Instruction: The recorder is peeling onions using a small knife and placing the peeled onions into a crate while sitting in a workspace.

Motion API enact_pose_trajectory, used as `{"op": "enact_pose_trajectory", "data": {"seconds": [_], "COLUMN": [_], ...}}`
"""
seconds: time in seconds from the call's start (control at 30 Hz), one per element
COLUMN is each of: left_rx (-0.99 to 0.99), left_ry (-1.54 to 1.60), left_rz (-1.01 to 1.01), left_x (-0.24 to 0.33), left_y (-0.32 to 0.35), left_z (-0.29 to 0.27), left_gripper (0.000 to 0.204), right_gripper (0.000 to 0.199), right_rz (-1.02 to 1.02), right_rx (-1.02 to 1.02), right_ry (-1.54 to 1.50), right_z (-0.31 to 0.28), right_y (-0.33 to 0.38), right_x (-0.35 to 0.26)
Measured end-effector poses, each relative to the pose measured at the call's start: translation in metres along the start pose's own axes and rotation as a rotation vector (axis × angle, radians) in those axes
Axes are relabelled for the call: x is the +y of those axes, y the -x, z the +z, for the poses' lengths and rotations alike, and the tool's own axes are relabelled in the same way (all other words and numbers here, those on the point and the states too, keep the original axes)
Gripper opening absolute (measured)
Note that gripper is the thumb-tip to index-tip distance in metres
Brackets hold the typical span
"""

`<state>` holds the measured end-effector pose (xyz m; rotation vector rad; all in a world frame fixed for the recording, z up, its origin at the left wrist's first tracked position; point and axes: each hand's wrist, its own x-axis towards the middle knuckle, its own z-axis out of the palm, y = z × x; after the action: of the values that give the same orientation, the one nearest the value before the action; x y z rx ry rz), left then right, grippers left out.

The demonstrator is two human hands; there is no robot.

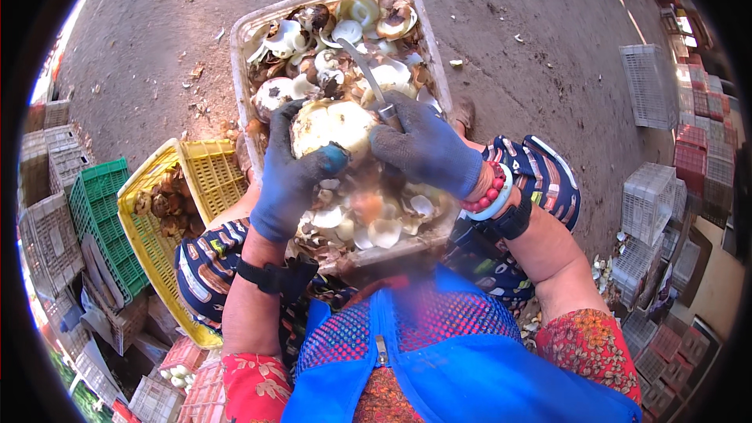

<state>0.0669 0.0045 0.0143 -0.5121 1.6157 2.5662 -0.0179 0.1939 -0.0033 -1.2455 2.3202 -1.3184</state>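
My left hand [294,172], in a blue-grey glove, is closed around a large, pale, onion-like bulb [333,129] with ragged yellowish-brown patches. In my right hand [427,145], also gloved, is a knife with a thin curved blade [362,66]. The blade points up and away to the left, clear of the bulb's upper side, and the right fingers press near the bulb's right edge. Both hands are over a pale plastic tub [429,27] between my knees. It is heaped with white, cup-shaped layers, brown skins and dark spoiled pieces [384,233].
To the left stands a yellow basket [149,247] with brown bulbs [171,204] in it. Beyond it are a green crate [106,219] and stacked grey crates [51,243]. More white crates [648,86] line the right side. Scraps lie on the dirt ground [533,55].
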Motion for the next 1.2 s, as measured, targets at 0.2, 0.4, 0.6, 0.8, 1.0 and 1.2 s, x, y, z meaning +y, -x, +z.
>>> {"op": "enact_pose_trajectory", "data": {"seconds": [0.2,0.4,0.6,0.8,1.0,1.2], "left_rx": [0.041,0.029,0.03,0.014,0.033,-0.07], "left_ry": [0.03,0.012,0.123,-0.04,-0.096,0.362], "left_rz": [-0.031,-0.061,-0.066,-0.051,-0.082,-0.073], "left_x": [-0.016,-0.016,-0.021,-0.006,-0.009,0.005], "left_y": [-0.004,-0.003,-0.004,0.0,0.001,0.009], "left_z": [-0.006,-0.004,-0.01,-0.001,0.0,-0.004], "left_gripper": [0.076,0.077,0.078,0.071,0.07,0.077], "right_gripper": [0.01,0.013,0.025,0.032,0.027,0.018], "right_rz": [-0.239,0.062,0.379,0.427,0.53,0.518], "right_rx": [-0.015,0.068,0.154,-0.168,0.103,0.094], "right_ry": [0.397,0.205,0.021,-0.3,-0.29,-0.716], "right_z": [0.002,0.02,0.017,-0.006,0.016,0.036], "right_y": [0.001,0.012,0.005,0.0,0.008,0.01], "right_x": [0.001,0.01,-0.023,-0.021,-0.006,0.038]}}
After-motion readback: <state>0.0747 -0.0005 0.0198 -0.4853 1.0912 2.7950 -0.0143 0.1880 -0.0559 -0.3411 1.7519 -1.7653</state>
